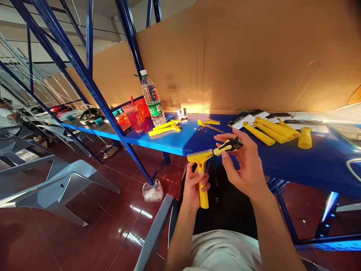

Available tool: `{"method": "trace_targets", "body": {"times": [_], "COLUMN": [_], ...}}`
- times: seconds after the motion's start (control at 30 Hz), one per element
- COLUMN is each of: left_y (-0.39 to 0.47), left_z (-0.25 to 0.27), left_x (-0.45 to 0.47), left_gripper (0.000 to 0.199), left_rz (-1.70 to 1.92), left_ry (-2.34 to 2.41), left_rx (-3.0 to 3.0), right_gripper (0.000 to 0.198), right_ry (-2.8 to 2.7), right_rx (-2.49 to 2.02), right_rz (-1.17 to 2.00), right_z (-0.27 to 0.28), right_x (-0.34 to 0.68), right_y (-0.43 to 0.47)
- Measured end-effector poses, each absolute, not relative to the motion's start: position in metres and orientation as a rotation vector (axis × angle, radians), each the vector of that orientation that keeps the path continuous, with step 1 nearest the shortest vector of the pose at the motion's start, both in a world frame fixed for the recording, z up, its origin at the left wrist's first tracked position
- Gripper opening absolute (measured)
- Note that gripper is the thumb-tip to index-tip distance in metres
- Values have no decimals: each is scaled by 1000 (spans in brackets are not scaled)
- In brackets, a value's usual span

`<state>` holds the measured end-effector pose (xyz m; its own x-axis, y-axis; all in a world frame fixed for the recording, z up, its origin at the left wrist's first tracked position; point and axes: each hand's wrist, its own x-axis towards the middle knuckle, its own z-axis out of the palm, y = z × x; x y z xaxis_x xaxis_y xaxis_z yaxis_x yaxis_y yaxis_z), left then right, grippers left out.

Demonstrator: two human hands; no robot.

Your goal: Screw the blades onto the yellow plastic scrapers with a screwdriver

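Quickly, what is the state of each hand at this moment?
Left hand: closed, holding the yellow T-shaped plastic scraper.
Right hand: closed, holding the black-and-yellow screwdriver.

Your left hand (192, 185) and right hand (245, 165) count two. You have one scraper (204, 197) and one screwdriver (229, 145). Also noted before you: one bottle (153, 101), one cup (132, 117), one bag (152, 192), at least five handles (260, 135), partly overlapping. You show at least two yellow frames (166, 130), exact number unclear; several screws (198, 129), too small to count.
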<state>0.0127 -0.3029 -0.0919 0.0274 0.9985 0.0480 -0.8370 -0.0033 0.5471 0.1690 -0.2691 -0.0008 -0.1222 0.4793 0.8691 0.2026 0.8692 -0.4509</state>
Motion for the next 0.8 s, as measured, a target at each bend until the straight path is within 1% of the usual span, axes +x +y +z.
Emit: {"method": "trace_targets", "body": {"times": [0.1, 0.23, 0.33, 0.43, 0.5, 0.57, 0.8], "left_y": [-302, -301, -302, -304, -305, -305, -303], "left_z": [-92, -93, -94, -94, -93, -93, -96], "left_x": [9, 7, 11, 15, 17, 16, 13], "left_gripper": [60, 60, 60, 60, 60, 60, 60], "left_rz": [1524, 1531, 1535, 1521, 1505, 1509, 1564], "left_ry": [389, 390, 398, 393, 388, 386, 395], "left_rx": [486, 497, 508, 511, 511, 507, 519], "right_gripper": [67, 63, 66, 69, 68, 66, 64], "right_ry": [-1721, -1697, -1667, -1694, -1719, -1714, -1639], "right_rx": [-528, -532, -541, -536, -528, -522, -550], "right_rz": [278, 142, 54, 135, 263, 328, 193], "right_z": [-2, -7, -8, -6, -5, -7, -10], "right_x": [169, 169, 169, 167, 166, 164, 165], "right_y": [-270, -262, -259, -262, -266, -267, -262]}}
